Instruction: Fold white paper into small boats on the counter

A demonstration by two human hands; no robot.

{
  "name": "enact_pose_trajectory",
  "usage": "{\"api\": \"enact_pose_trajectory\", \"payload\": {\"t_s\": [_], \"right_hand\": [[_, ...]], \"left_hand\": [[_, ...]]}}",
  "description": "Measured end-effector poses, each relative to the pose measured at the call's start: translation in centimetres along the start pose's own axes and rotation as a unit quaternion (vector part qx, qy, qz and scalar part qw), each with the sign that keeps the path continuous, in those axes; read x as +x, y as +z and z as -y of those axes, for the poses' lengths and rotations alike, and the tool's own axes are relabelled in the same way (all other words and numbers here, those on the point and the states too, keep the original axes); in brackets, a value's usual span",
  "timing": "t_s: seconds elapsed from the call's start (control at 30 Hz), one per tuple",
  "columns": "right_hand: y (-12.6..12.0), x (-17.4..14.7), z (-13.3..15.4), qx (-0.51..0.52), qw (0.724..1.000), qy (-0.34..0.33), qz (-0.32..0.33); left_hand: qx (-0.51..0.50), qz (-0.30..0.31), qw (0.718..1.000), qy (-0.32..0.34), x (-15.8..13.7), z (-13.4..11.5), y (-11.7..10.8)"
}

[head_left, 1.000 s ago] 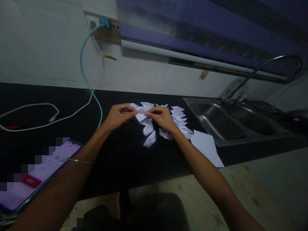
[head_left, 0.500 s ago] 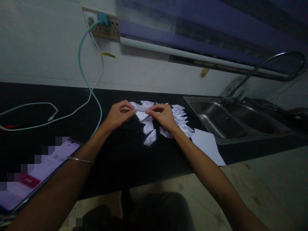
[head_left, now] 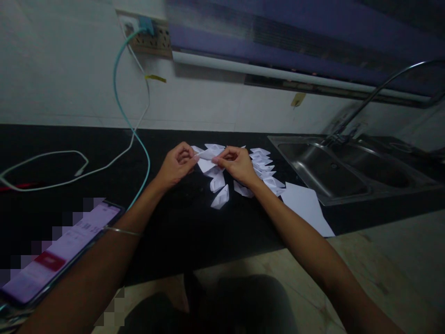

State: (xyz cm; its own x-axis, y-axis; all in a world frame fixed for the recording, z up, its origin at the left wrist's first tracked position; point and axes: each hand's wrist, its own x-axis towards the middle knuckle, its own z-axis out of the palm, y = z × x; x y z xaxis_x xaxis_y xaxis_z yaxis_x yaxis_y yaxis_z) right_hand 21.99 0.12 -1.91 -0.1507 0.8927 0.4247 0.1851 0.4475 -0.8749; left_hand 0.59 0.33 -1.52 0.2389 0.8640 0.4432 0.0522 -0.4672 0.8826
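Note:
Between my two hands is a partly folded piece of white paper [head_left: 206, 163], held above the black countertop. My left hand [head_left: 177, 163] pinches its left end between thumb and fingers. The right end is gripped by my right hand [head_left: 237, 163], thumb toward me. Folded paper boats [head_left: 261, 161] lie in a row just right of my right hand, and several more sit behind and below the held piece. One folded paper piece [head_left: 220, 197] lies nearest me. My hands partly cover the pieces behind them.
A stack of white paper [head_left: 306, 208] lies at the right, beside the steel sink [head_left: 313, 162] with its faucet [head_left: 378, 93]. On the left a phone [head_left: 69, 241] rests near my forearm. White and teal cables [head_left: 144, 153] run from the wall socket [head_left: 153, 39] across the black counter [head_left: 181, 232].
Both hands keep hold of the folded paper, its left end now slightly lifted off the left fingertips' earlier grip. The whole view has shifted a little.

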Motion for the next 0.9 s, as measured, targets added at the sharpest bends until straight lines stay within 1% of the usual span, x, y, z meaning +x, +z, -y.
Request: {"api": "enact_pose_trajectory", "payload": {"t_s": [0.13,0.23,0.33,0.4,0.43,0.53,0.63,0.9], "right_hand": [[0.2,-0.1,0.3,0.011,1.000,0.012,0.007],[0.3,-0.3,0.9,0.040,0.999,0.013,0.008],[0.4,-0.5,1.2,0.052,0.998,0.013,0.019],[0.6,-0.5,1.1,0.042,0.999,0.013,0.028],[0.6,-0.5,1.0,0.035,0.999,0.014,0.029],[0.7,-0.4,0.5,0.018,0.999,0.020,0.029],[0.8,-0.3,0.3,0.014,0.999,0.021,0.033],[0.9,-0.5,0.5,0.017,0.997,0.017,0.067]], "left_hand": [[-0.039,-0.011,0.999,-0.010,0.0,0.2,0.0],[-0.057,0.013,0.998,-0.026,0.0,0.2,-0.1],[-0.019,0.057,0.998,-0.029,0.0,0.3,0.1],[0.030,0.075,0.997,-0.012,0.0,0.5,0.2],[0.052,0.075,0.996,0.002,0.0,0.6,0.3],[0.097,0.041,0.993,0.048,0.1,1.1,0.4],[0.122,0.012,0.990,0.075,0.1,1.2,0.5],[0.138,-0.015,0.987,0.078,-0.1,0.3,0.6]]}}
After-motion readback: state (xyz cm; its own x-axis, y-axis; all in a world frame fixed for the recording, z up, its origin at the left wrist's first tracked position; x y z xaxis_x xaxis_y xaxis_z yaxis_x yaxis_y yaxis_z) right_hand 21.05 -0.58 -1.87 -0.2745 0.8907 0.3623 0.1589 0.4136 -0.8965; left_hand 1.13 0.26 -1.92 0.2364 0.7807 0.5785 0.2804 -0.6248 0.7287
